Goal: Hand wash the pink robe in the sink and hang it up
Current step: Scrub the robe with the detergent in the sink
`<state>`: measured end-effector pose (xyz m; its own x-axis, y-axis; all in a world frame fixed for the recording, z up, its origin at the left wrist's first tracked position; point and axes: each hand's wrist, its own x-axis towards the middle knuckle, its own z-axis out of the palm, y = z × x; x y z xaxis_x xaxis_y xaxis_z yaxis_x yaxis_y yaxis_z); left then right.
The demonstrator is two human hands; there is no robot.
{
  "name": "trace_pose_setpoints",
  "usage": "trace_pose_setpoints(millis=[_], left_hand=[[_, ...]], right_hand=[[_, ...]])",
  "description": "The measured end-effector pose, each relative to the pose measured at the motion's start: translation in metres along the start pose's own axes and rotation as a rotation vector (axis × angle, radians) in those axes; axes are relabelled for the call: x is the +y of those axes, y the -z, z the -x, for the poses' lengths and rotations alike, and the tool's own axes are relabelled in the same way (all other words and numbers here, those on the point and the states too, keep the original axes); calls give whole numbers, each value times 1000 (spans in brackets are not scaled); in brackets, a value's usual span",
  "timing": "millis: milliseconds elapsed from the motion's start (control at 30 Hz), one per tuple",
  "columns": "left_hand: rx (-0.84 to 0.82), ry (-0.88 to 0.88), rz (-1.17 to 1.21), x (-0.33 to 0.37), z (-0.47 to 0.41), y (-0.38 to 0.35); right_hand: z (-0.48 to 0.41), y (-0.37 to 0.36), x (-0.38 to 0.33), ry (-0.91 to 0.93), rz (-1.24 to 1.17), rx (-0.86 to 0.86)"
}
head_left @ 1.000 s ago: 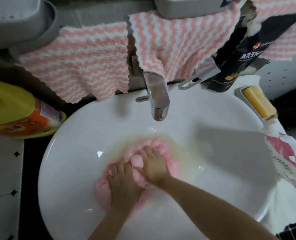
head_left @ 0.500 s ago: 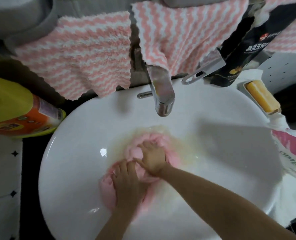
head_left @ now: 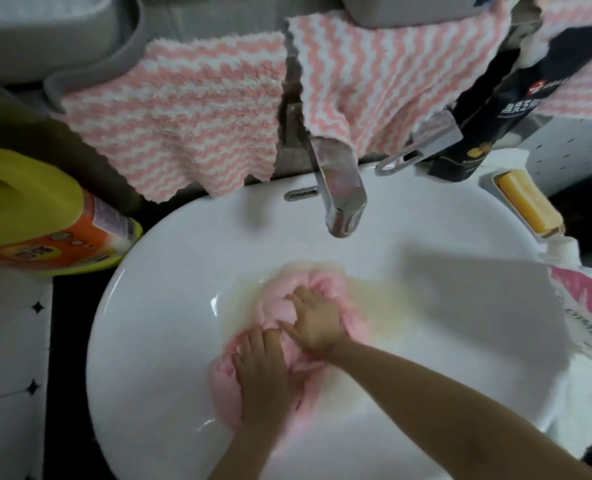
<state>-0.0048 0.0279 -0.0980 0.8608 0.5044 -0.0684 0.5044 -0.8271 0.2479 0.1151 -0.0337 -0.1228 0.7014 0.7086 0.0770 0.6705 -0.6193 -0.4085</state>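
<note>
The pink robe (head_left: 325, 284) lies bunched and wet in shallow, cloudy water at the bottom of the white sink (head_left: 169, 265). My left hand (head_left: 263, 372) lies on the near part of the bundle, its fingers curled down into the cloth. My right hand (head_left: 313, 323) sits just beyond it, pressing on the middle of the bundle with spread fingers. Both hands hide much of the robe.
A chrome tap (head_left: 339, 188) overhangs the sink's far side. Pink-and-white striped towels (head_left: 183, 126) hang behind it. A yellow and orange detergent jug (head_left: 38, 216) lies at the left. A yellow soap bar (head_left: 526, 202), a dark pouch (head_left: 495, 109) and a pink-printed bag (head_left: 589, 306) are at the right.
My right hand has opened from a curled hold to spread fingers pressing on the robe. My left hand has stayed on the near part of the bundle. The view shifted slightly.
</note>
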Motion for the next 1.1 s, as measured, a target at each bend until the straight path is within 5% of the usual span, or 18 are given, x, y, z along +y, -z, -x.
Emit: trace_pose_setpoints(millis=[100,200,233,333,400,733,933,1100], left_hand=[[-74,-32,-41,0,5,1],[-92,-32,11,-2,5,1],[-77,-11,50,-2,3,4],[27,-2,110,-2,0,1],[44,-38,92,-1,1,-3],[-169,-2,-36,5,3,14],[-159,71,94,-7,7,28],[-19,74,73,-9,9,42]], right_hand=[[-40,5,8,-184,27,65],[-49,30,-13,-643,-334,150],[-42,37,-19,-652,-403,141],[2,45,-33,-182,-257,125],[26,31,-37,-41,-128,68],[-31,11,7,-161,44,-82],[-38,84,53,-641,-316,90],[-5,123,91,-717,-1113,-13]])
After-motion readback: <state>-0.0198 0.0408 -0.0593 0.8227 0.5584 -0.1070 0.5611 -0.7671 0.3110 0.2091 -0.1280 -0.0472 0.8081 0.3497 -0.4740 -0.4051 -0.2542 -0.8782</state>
